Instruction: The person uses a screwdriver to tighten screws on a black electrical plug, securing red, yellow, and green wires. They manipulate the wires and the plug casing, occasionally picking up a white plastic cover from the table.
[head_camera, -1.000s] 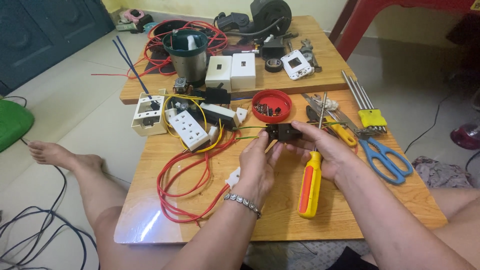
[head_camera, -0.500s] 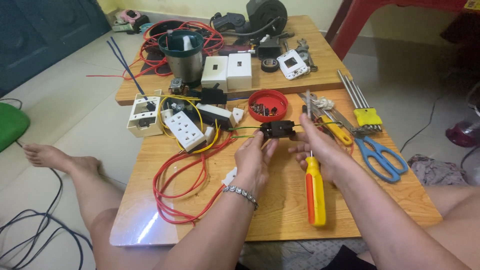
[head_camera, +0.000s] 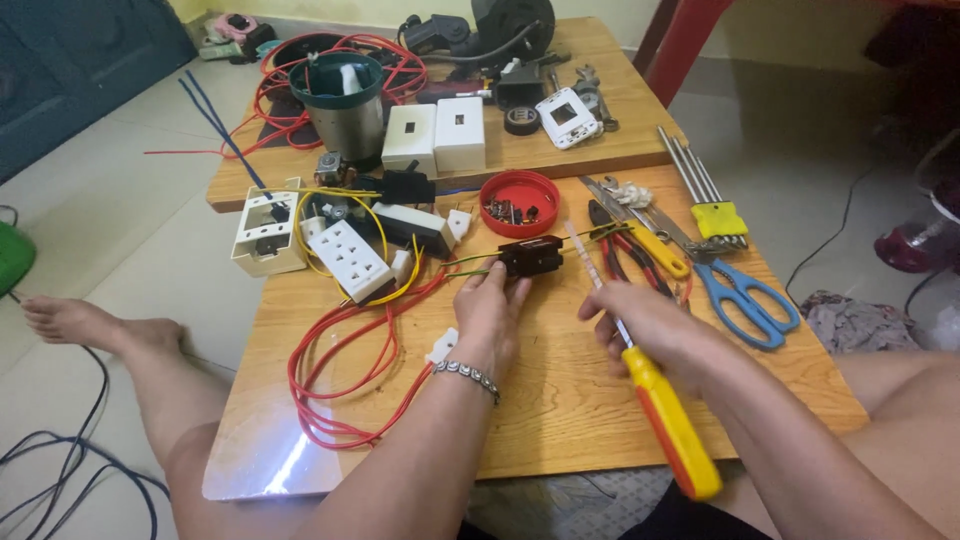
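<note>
Nearest you, your right hand (head_camera: 650, 325) is closed around a yellow-and-red screwdriver (head_camera: 665, 420), its handle trailing back toward you and its shaft angled up at the small black electrical part (head_camera: 530, 255). Your left hand (head_camera: 490, 310) pinches that part by its near edge, fingers curled, just above the wooden surface (head_camera: 560, 400). It looks light, rigid plastic, likely to twist under the tip, so grip its flat sides firmly. The yellow and green wires (head_camera: 470, 262) are springy and will tug sideways. Beyond sits a red dish of screws (head_camera: 518, 203).
</note>
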